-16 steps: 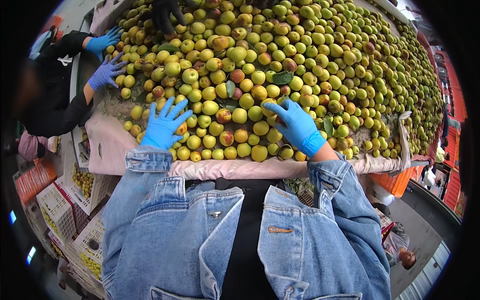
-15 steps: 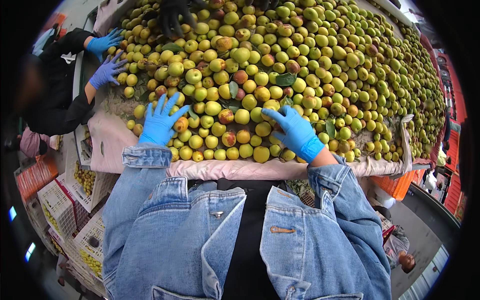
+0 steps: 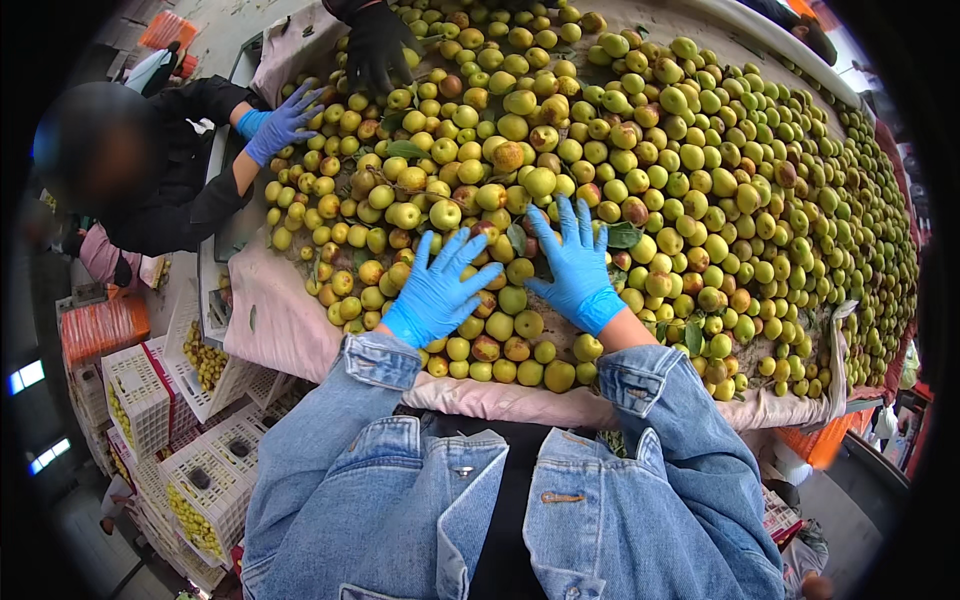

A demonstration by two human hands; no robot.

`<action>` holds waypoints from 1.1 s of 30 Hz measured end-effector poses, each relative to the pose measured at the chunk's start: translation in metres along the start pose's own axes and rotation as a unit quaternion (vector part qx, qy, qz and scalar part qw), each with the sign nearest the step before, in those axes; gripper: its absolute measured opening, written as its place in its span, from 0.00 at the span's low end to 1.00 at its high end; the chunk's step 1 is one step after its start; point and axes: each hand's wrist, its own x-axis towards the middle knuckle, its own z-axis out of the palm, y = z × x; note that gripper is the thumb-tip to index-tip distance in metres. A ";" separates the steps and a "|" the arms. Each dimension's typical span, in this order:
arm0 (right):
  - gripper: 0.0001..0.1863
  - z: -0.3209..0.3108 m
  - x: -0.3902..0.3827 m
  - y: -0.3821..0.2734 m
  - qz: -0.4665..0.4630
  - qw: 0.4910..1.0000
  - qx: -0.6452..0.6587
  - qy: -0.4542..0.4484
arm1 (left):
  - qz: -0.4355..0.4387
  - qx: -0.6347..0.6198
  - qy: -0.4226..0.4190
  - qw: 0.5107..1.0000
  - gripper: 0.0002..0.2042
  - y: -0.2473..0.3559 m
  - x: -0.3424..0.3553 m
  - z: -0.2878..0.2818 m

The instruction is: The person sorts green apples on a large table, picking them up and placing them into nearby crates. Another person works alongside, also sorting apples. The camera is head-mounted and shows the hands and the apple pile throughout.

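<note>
A wide heap of small round green and reddish fruit (image 3: 740,210), which look like jujubes, covers a cloth-lined sorting table (image 3: 275,320). My left hand (image 3: 437,290), in a blue glove, lies palm down on the fruit with its fingers spread. Beside it, my right hand (image 3: 577,265), gloved alike, rests on the fruit with fingers stretched away from me. Neither hand grips anything. Between them several fruits show, along with a green leaf (image 3: 517,238). Another leaf (image 3: 624,235) lies just right of my right fingers.
At the left, a co-worker's gloved hands (image 3: 283,125) reach onto the fruit. Another person's black-gloved hand (image 3: 378,48) is at the far edge. White plastic crates (image 3: 140,395) of fruit stand below left, near an orange crate (image 3: 103,328). Pink cloth (image 3: 500,398) drapes the near edge.
My left hand has moved right and my right hand slightly forward, so they are closer together. The view has shifted. The co-worker's hands at left have come together.
</note>
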 end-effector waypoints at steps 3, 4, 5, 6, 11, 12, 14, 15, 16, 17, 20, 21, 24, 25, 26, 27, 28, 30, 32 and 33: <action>0.45 0.000 0.016 0.001 0.011 0.994 -0.082 -0.076 | 0.028 0.033 0.011 0.999 0.22 -0.013 0.022 0.010; 0.44 -0.003 0.024 -0.005 0.002 0.993 -0.095 -0.069 | 0.035 0.007 0.018 0.999 0.21 -0.025 0.022 0.010; 0.42 -0.005 0.035 -0.011 -0.011 0.992 -0.107 -0.063 | 0.037 0.009 0.018 0.999 0.21 -0.035 0.018 0.014; 0.30 -0.007 0.048 -0.021 -0.013 0.999 -0.048 0.006 | 0.047 0.046 0.007 0.998 0.21 -0.043 0.010 0.018; 0.12 0.024 0.142 -0.089 -0.078 0.982 -0.147 -0.093 | 0.058 -0.029 -0.028 0.997 0.22 -0.051 -0.004 0.020; 0.11 0.038 0.155 -0.097 -0.073 0.972 -0.167 -0.148 | 0.058 -0.031 -0.044 0.997 0.23 -0.051 -0.010 0.019; 0.09 0.044 0.149 -0.089 -0.069 0.985 -0.095 -0.126 | 0.050 -0.034 -0.005 0.998 0.25 -0.057 -0.018 0.022; 0.09 0.018 0.136 -0.087 -0.051 0.992 0.000 -0.118 | 0.044 -0.026 -0.010 0.999 0.24 -0.062 -0.018 0.018; 0.09 0.006 0.121 -0.072 -0.041 0.993 0.068 -0.089 | 0.043 -0.017 -0.013 0.999 0.23 -0.066 -0.014 0.015; 0.10 -0.005 0.106 -0.064 0.012 0.991 0.108 -0.084 | 0.051 0.005 -0.024 0.998 0.24 -0.074 -0.016 0.018; 0.10 0.012 0.100 -0.063 0.008 0.997 0.042 -0.059 | 0.053 0.017 -0.019 0.998 0.23 -0.078 -0.017 0.019; 0.10 0.011 0.109 -0.081 0.003 0.996 0.005 -0.083 | 0.061 0.019 -0.026 0.998 0.22 -0.080 -0.015 0.022; 0.08 0.065 0.132 -0.098 -0.041 0.971 -0.159 -0.172 | 0.025 0.039 -0.075 0.996 0.23 -0.072 -0.011 0.020; 0.06 0.072 0.132 -0.095 -0.056 0.978 -0.137 -0.147 | 0.015 0.056 -0.097 0.994 0.24 -0.069 -0.010 0.015; 0.06 0.066 0.131 -0.097 -0.042 0.984 -0.098 -0.139 | 0.021 0.055 -0.078 0.995 0.24 -0.071 -0.014 0.017; 0.06 0.052 0.130 -0.102 -0.027 0.989 -0.064 -0.132 | 0.027 0.051 -0.055 0.997 0.24 -0.072 -0.017 0.020; 0.06 0.044 0.128 -0.105 -0.012 0.992 -0.029 -0.125 | 0.033 0.048 -0.032 0.998 0.24 -0.073 -0.019 0.021; 0.09 0.049 0.128 -0.102 -0.019 0.998 -0.022 -0.051 | 0.041 0.015 -0.043 0.998 0.23 -0.071 -0.017 0.016; 0.13 0.053 0.140 -0.108 -0.021 0.996 -0.070 -0.058 | 0.036 -0.038 -0.062 0.997 0.22 -0.071 -0.016 0.019; 0.08 0.058 0.142 -0.108 -0.042 0.991 -0.102 -0.074 | 0.039 -0.051 -0.003 0.998 0.22 -0.068 -0.016 0.019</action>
